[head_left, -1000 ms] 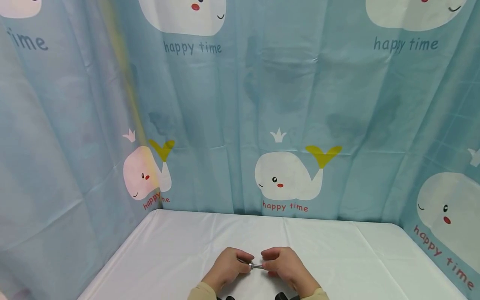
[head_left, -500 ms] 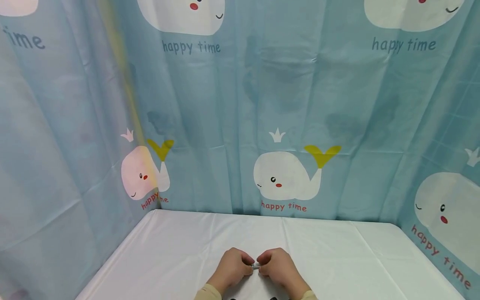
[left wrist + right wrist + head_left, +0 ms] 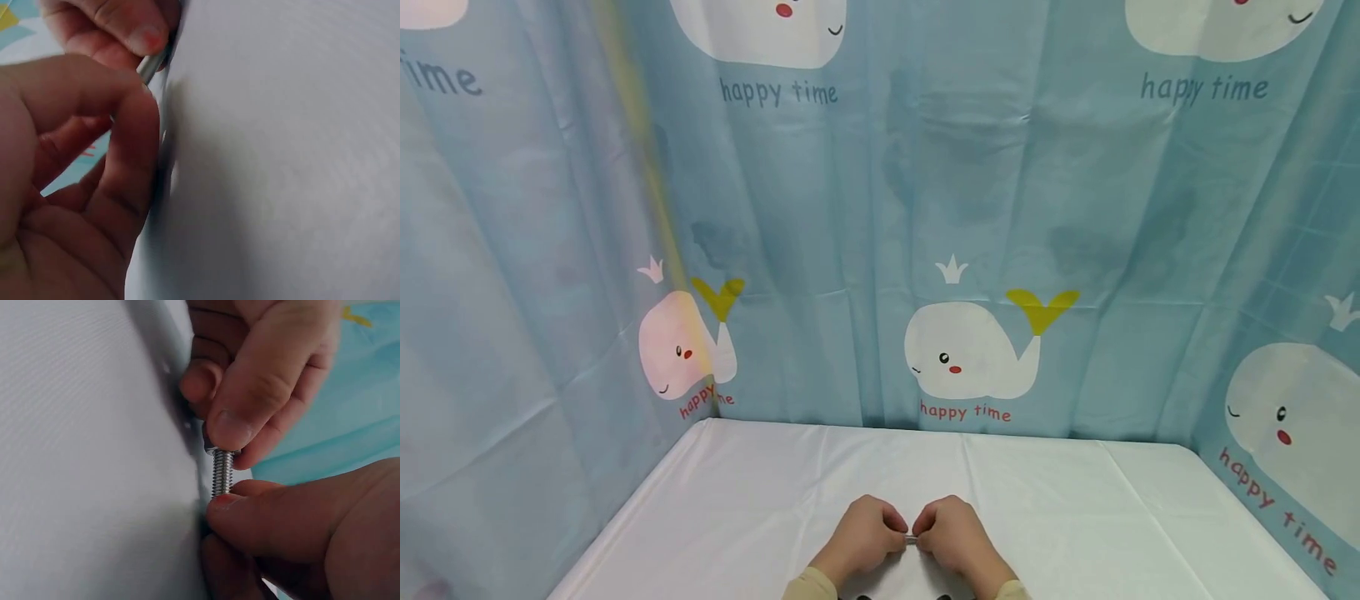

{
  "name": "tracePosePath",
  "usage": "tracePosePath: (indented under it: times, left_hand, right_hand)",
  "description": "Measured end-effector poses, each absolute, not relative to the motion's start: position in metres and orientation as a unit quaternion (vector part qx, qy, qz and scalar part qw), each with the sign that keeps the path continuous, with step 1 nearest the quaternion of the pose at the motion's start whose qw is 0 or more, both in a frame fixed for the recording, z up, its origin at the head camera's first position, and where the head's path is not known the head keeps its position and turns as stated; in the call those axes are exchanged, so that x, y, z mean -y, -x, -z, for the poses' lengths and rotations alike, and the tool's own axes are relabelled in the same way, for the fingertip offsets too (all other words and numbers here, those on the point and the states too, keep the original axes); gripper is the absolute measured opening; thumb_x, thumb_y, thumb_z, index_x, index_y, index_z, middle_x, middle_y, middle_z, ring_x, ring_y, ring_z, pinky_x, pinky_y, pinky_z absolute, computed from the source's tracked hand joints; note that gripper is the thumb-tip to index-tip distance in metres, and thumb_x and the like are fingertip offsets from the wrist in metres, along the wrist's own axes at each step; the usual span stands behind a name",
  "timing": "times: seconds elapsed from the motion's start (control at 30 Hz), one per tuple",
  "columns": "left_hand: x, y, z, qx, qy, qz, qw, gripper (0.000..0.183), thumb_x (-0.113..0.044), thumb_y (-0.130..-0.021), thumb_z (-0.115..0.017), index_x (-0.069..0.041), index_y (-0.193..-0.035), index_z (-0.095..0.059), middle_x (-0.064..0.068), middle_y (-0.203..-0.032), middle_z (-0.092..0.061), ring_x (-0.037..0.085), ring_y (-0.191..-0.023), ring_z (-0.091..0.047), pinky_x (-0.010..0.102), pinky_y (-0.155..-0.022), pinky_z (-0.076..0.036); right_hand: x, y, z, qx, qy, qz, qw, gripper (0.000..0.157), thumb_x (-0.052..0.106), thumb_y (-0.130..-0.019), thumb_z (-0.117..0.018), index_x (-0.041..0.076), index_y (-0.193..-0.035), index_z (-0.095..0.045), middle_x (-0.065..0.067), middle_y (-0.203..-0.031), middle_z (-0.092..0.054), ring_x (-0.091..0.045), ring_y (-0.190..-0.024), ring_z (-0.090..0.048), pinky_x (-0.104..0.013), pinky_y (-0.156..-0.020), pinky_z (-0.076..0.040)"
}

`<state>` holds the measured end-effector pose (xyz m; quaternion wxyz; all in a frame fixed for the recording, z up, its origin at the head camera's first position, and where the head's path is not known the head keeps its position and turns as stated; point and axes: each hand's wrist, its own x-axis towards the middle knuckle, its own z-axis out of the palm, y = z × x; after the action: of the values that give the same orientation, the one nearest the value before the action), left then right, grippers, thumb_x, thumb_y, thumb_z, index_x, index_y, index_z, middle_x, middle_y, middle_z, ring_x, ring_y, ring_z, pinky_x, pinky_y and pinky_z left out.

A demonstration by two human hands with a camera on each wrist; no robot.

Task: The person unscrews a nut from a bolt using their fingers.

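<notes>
A threaded metal bolt (image 3: 222, 474) spans the narrow gap between my two hands, low over the white tabletop. My left hand (image 3: 863, 537) pinches one end between thumb and bent fingers. Under that thumb, in the right wrist view, a wider metal collar (image 3: 210, 449) shows at the end of the thread; its shape is mostly hidden. From the other side my right hand (image 3: 958, 537) pinches the opposite end of the bolt, thumb on the thread. In the left wrist view only a short bit of shank (image 3: 149, 67) shows between the hands.
A white cloth (image 3: 760, 500) covers the table, with faint creases. Blue curtains (image 3: 820, 350) printed with whales stand behind and on both sides. Pale sleeves (image 3: 811, 585) and small black parts show at the bottom edge of the head view.
My right hand has moved left toward my left hand, and its fingers have closed on the bolt. Less of the bolt shows between the hands. The head view has shifted slightly.
</notes>
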<state>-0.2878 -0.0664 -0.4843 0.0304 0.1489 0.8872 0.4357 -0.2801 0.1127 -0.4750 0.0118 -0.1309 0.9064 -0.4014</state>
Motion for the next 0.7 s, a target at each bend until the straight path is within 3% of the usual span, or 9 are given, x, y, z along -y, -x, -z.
tracePosePath:
  times: [0.13,0.33,0.5,0.7]
  left_hand:
    - [0.071,0.286,0.485,-0.847,-0.117,-0.513,0.076,0.006,-0.006,-0.079,-0.079,-0.011,-0.079,-0.075,-0.003,-0.068,-0.066,0.013,-0.063,-0.061,0.028,-0.056,-0.049]
    - [0.073,0.286,0.477,-0.800,-0.088,-0.588,0.086,0.006,-0.007,-0.083,-0.078,-0.005,-0.089,-0.076,0.003,-0.071,-0.069,0.015,-0.066,-0.064,0.029,-0.061,-0.051]
    - [0.072,0.279,0.468,-0.765,-0.088,-0.632,0.087,0.010,-0.005,-0.084,-0.078,0.000,-0.093,-0.075,0.004,-0.082,-0.071,0.018,-0.070,-0.069,0.033,-0.068,-0.058]
    - [0.066,0.271,0.460,-0.731,-0.099,-0.673,0.058,0.014,-0.005,-0.087,-0.075,0.003,-0.099,-0.072,0.007,-0.088,-0.070,0.021,-0.074,-0.070,0.035,-0.073,-0.059]
  right_hand:
    - [-0.119,0.281,0.474,-0.886,0.136,0.440,0.046,0.012,-0.001,-0.078,-0.073,0.012,-0.078,-0.073,0.004,-0.071,-0.062,-0.014,-0.066,-0.054,-0.030,-0.057,-0.048]
    - [-0.128,0.279,0.469,-0.813,0.091,0.567,0.101,0.005,0.004,-0.090,-0.068,0.003,-0.093,-0.073,-0.006,-0.079,-0.066,-0.018,-0.067,-0.061,-0.033,-0.061,-0.055]
    - [-0.131,0.276,0.465,-0.765,0.081,0.630,0.106,0.011,0.006,-0.094,-0.067,-0.004,-0.100,-0.070,-0.012,-0.084,-0.067,-0.019,-0.070,-0.064,-0.035,-0.066,-0.060]
    - [-0.132,0.274,0.460,-0.741,0.055,0.665,0.072,0.017,0.007,-0.095,-0.067,-0.005,-0.106,-0.069,-0.017,-0.092,-0.067,-0.020,-0.076,-0.067,-0.034,-0.071,-0.060]
